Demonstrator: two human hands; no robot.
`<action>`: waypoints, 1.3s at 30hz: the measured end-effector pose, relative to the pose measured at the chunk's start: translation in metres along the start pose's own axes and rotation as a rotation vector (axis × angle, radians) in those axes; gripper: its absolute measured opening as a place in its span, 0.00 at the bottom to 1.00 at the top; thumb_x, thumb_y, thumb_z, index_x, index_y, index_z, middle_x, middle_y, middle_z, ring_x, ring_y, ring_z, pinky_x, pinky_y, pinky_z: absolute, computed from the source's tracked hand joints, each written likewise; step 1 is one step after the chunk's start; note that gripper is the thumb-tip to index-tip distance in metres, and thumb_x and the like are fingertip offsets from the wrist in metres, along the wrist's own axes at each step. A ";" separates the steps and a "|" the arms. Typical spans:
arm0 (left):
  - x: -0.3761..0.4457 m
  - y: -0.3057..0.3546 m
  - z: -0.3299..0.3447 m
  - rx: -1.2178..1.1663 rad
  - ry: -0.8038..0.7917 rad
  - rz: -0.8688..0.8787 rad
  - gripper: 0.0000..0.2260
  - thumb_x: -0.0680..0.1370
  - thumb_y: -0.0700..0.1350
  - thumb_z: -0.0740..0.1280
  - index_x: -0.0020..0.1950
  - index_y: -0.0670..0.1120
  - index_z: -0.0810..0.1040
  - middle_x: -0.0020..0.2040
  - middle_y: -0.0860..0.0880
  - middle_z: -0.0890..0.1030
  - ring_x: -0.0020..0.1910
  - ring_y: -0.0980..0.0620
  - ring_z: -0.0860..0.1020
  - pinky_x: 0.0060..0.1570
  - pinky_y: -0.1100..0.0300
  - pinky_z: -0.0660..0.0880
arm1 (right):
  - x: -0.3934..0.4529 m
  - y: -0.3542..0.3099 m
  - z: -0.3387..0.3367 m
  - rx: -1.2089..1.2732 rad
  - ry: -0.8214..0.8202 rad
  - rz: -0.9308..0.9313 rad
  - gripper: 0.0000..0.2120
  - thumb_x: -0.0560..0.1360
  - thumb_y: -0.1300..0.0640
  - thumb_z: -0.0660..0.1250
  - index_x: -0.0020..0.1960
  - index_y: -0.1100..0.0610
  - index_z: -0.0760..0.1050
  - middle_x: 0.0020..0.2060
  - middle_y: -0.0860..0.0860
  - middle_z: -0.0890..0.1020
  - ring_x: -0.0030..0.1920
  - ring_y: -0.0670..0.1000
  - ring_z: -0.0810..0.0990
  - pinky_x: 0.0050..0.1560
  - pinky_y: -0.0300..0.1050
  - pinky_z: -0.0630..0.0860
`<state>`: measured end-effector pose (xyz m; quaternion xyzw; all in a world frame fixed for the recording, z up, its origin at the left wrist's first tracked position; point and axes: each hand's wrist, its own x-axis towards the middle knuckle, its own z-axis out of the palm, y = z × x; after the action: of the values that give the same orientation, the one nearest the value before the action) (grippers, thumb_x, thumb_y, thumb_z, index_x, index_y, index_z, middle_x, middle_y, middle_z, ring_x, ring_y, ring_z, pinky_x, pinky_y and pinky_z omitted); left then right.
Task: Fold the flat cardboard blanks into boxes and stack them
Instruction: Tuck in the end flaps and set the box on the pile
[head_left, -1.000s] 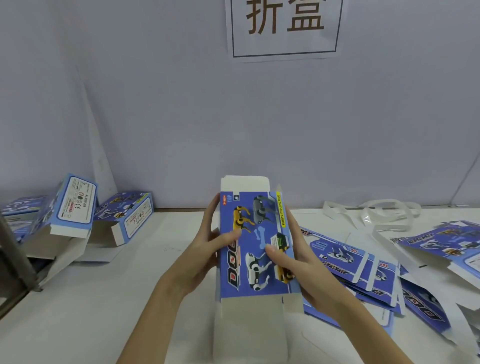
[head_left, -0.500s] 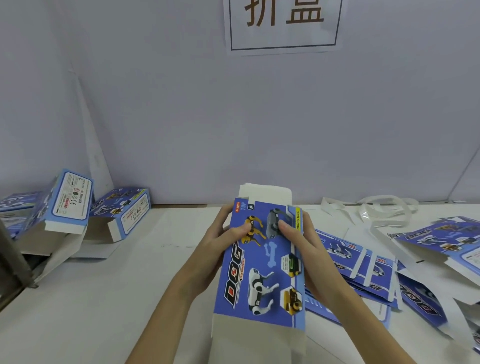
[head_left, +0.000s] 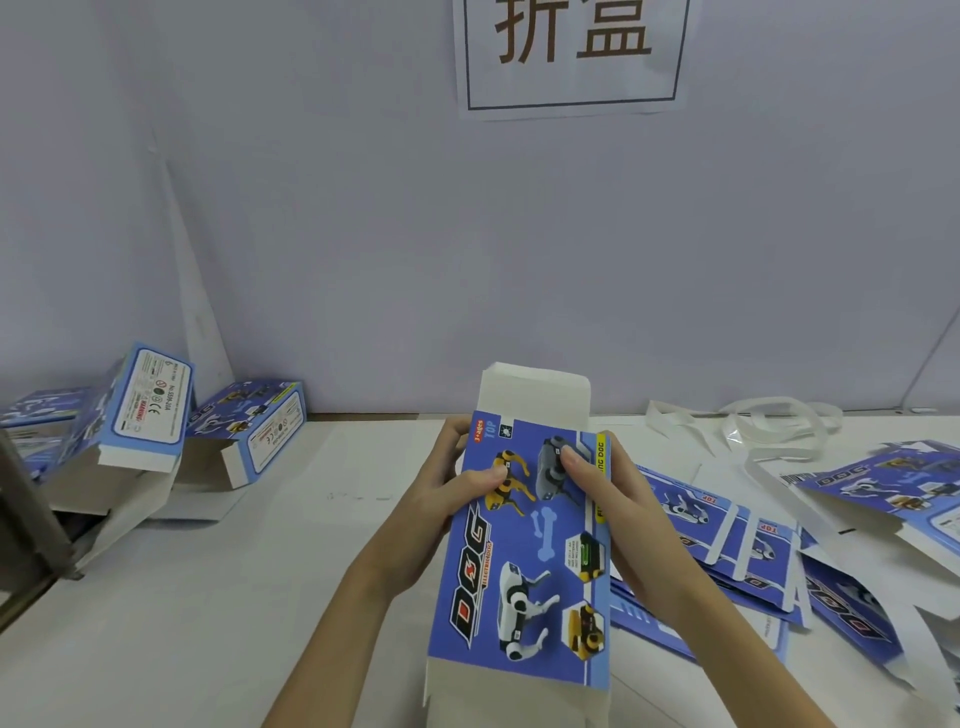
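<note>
I hold a blue cardboard blank (head_left: 524, 587) printed with toy dogs upright over the white table (head_left: 249, 597). Its white top flap (head_left: 535, 395) sticks up and a white bottom flap hangs toward me. My left hand (head_left: 447, 499) grips its left edge, thumb on the printed face. My right hand (head_left: 608, 504) grips the right edge, thumb beside the grey dog. Flat blue blanks (head_left: 727, 545) lie in a spread pile to the right. Two folded boxes (head_left: 150, 410) (head_left: 249, 431) lie at the back left with flaps open.
A grey wall (head_left: 467, 234) with a paper sign (head_left: 571, 52) stands close behind the table. White plastic straps (head_left: 758, 426) lie at the back right. More blanks (head_left: 893, 483) lie at the far right. A dark metal bar (head_left: 26, 514) slants at the left edge.
The blank has tilted and shifted slightly right. Both hands slid up its sides toward the top end, thumbs now near the upper dogs.
</note>
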<state>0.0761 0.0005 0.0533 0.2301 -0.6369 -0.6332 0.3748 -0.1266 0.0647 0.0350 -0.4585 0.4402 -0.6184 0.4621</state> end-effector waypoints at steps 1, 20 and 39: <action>0.000 -0.001 0.000 -0.006 0.003 -0.002 0.20 0.72 0.58 0.75 0.61 0.62 0.75 0.64 0.48 0.83 0.54 0.39 0.86 0.45 0.54 0.85 | 0.000 0.000 0.000 0.005 -0.001 0.001 0.10 0.78 0.43 0.68 0.59 0.39 0.79 0.59 0.53 0.86 0.57 0.59 0.87 0.48 0.52 0.87; 0.011 -0.012 0.008 -0.156 0.176 0.143 0.19 0.78 0.49 0.72 0.65 0.60 0.70 0.62 0.44 0.82 0.49 0.37 0.87 0.40 0.51 0.85 | 0.001 0.010 0.002 -0.003 0.144 -0.113 0.18 0.75 0.42 0.72 0.62 0.45 0.77 0.62 0.53 0.83 0.57 0.60 0.87 0.56 0.69 0.83; 0.008 -0.007 0.008 -0.046 0.190 0.197 0.06 0.82 0.46 0.70 0.56 0.54 0.75 0.53 0.40 0.84 0.42 0.42 0.87 0.35 0.56 0.83 | -0.002 0.010 0.000 -0.059 0.100 -0.141 0.14 0.78 0.45 0.70 0.60 0.49 0.76 0.60 0.53 0.85 0.56 0.59 0.88 0.50 0.63 0.86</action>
<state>0.0642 -0.0011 0.0489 0.2168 -0.6035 -0.5832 0.4986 -0.1252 0.0646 0.0254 -0.4703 0.4473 -0.6582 0.3815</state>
